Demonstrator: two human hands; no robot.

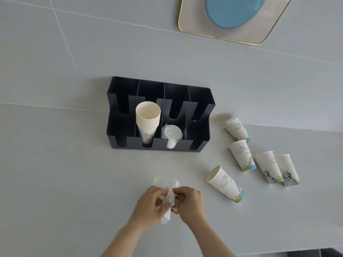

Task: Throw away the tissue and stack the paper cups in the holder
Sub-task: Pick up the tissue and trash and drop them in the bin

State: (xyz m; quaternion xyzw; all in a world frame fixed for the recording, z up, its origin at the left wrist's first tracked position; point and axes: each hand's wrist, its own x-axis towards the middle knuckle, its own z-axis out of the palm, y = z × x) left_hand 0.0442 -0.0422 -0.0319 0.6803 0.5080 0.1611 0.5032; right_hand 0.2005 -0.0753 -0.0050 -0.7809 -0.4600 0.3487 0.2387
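Note:
A crumpled white tissue [168, 190] is pinched between my left hand [148, 206] and my right hand [191, 203] just above the grey counter, near its front. Behind them a black cup holder [198, 143] with several slots stands against the wall. One slot holds a tall stack of paper cups [148, 120]; the slot to its right holds white lids [171, 134]. Several loose printed paper cups stand on the counter to the right, the nearest cup [225, 183] close to my right hand, another [238, 130] beside the holder.
On the wall at the upper right hangs a gold-rimmed panel [187, 25] with a blue oval. The counter's front edge shows at the bottom right, with a dark area [315, 254] below it. Bare counter lies to the left of my hands.

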